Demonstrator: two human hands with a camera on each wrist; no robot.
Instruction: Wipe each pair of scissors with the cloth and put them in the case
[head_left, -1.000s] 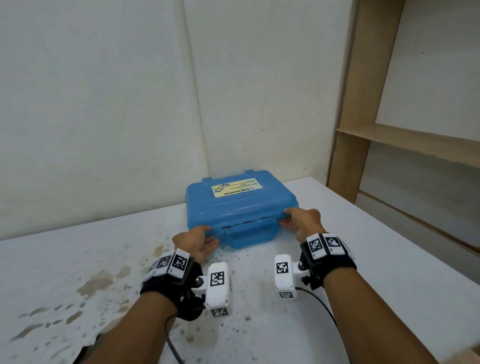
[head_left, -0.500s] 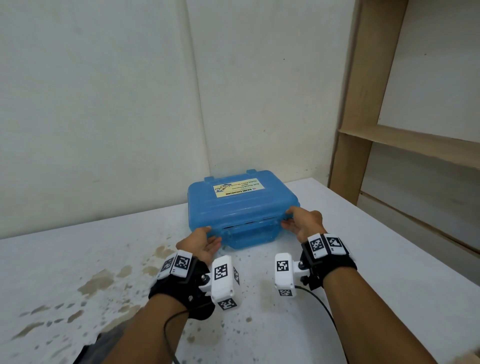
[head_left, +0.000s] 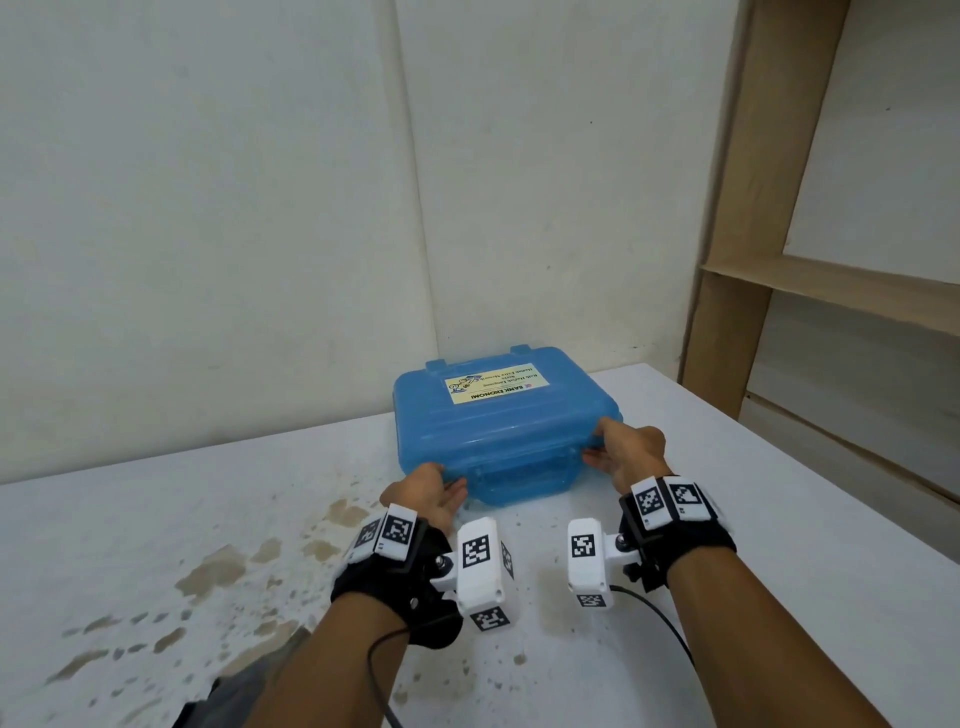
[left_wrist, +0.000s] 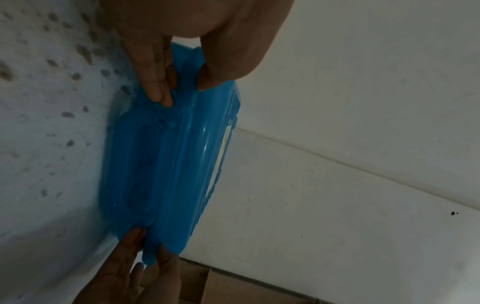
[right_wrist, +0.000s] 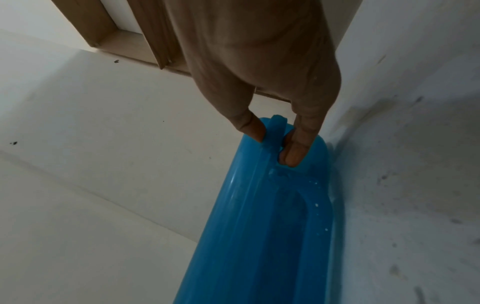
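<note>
Case: blue case (head_left: 501, 426) sits closed on my stained counter (head_left: 156, 545), by the wall.
Fingers: my left hand (head_left: 428, 496) and right hand (head_left: 626, 457) pinch its front latches.
Progress: no scissors or cloth visible; opening comes first, I judge.

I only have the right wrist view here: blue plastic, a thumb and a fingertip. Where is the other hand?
Observer: The left hand grips the blue case at its front left corner; the right hand pinches the front right corner.
Operator: Is the lid up?
Observer: No, the head view shows the lid down, its yellow label facing up.
Operator: Any scissors or cloth nearby?
Observer: None in any view; only the case sits on the stained white table.
</note>
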